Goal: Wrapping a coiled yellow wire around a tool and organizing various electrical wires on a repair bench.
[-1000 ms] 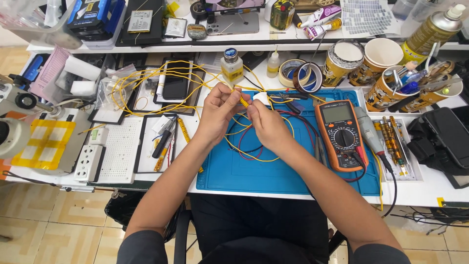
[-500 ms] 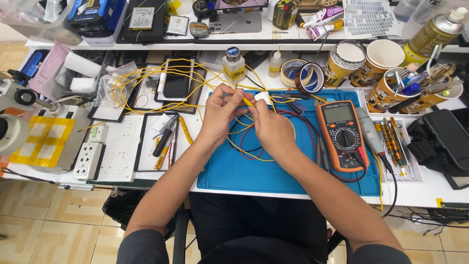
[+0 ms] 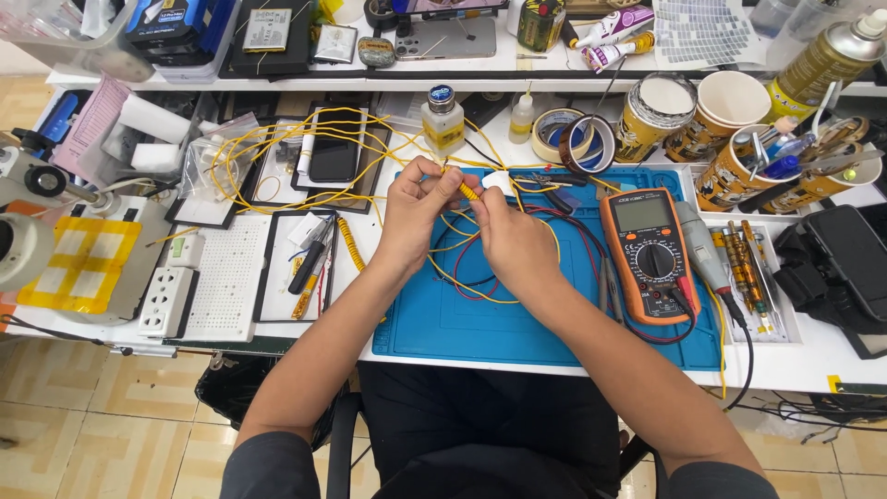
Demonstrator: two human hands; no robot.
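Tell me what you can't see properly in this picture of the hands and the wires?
Head view:
- Where the yellow wires join: hidden between the left hand and right hand.
- The white piece: mostly behind the right hand's fingertips.
- The spray can: cut off by the right edge.
- The meter dial setting: too small.

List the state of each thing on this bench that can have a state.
left hand: pinching the yellow wire
right hand: gripping the same wire
multimeter: screen blank, leads plugged in
tape rolls: lying flat
phone: screen dark
paper cup: upright, open
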